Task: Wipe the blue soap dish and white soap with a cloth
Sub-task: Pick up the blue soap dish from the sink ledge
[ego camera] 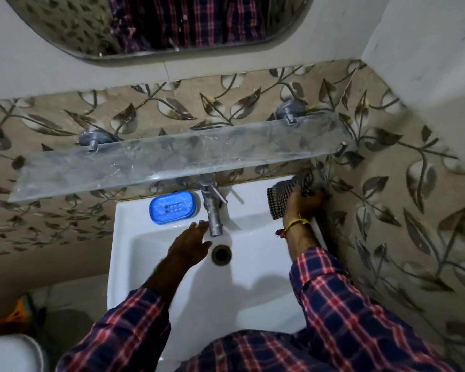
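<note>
A blue soap dish (174, 207) sits on the back left ledge of the white sink (145, 264), left of the tap. It looks empty, with slots showing in its floor; no white soap is in view. My left hand (191, 242) hovers over the basin with fingers straight, just below the dish and beside the spout. At the back right corner of the sink, my right hand (304, 204) grips a black-and-white checked cloth (282, 196), which lies against the wall.
A steel tap (212, 208) stands at the middle of the ledge, above the drain (221, 254). A glass shelf (172, 159) on two metal brackets juts out over the ledge. A mirror (159, 25) hangs above. The tiled wall closes in on the right.
</note>
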`<state>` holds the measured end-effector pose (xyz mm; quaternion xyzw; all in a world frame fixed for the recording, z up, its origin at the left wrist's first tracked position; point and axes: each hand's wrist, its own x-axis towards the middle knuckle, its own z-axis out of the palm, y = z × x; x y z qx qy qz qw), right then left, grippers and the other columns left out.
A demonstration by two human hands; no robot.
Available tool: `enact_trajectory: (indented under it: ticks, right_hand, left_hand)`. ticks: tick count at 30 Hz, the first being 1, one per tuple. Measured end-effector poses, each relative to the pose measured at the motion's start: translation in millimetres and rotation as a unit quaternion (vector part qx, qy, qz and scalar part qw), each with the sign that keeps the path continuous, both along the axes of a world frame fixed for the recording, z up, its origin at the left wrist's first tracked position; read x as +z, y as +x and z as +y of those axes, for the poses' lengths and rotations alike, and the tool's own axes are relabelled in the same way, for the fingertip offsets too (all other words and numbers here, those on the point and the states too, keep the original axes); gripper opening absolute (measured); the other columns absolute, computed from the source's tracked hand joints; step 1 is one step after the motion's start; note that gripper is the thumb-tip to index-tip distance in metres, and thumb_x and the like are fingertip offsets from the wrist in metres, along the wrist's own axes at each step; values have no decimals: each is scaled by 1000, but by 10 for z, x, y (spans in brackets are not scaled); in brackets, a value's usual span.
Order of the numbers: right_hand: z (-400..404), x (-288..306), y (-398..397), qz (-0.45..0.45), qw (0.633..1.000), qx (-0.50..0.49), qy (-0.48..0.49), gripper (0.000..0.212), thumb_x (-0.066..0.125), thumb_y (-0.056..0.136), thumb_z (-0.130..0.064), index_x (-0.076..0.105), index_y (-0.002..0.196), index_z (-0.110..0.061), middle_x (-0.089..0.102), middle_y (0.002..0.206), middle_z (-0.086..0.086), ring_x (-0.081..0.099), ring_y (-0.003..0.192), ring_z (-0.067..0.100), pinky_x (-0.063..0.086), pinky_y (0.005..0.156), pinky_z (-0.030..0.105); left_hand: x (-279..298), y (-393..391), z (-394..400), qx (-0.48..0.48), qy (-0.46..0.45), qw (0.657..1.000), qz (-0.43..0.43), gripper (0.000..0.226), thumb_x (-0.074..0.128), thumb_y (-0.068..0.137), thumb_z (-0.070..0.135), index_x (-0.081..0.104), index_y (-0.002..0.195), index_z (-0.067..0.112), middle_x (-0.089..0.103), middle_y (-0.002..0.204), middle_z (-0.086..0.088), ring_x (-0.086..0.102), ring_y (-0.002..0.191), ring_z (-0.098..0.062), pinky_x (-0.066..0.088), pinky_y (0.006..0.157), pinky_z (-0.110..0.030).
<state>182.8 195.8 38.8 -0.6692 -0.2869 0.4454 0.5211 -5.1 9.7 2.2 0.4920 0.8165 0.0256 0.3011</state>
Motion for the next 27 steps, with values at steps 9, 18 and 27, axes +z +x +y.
enact_trajectory:
  ticks: [9,18,27]
  right_hand:
    - [-780,315,191,350,907,203,-117,27,50,102,-15,58,121,2,55,138,26,55,127,38,48,105,49]
    - [-1794,190,-169,178,964,151,-127,23,65,90,-2,67,111,6,70,107,28,70,96,42,59,75,44]
    - [-1962,334,-537,166,965,188,-73,18,75,83,-3,71,97,7,74,95,26,73,85,39,62,71,43]
  left_hand:
    - [313,-358,-632,159,314,936,18,40,72,90,21,60,127,14,65,127,-8,59,117,-33,48,95,-42]
    - [141,-1220,-412,91,252,958,-99,114,97,54,42,41,148,11,47,151,-13,42,139,-32,35,115,-42]
    - [29,-1361,-236,58,319,939,-115,88,99,53,25,59,129,7,59,129,-17,56,120,-36,45,101,-39]
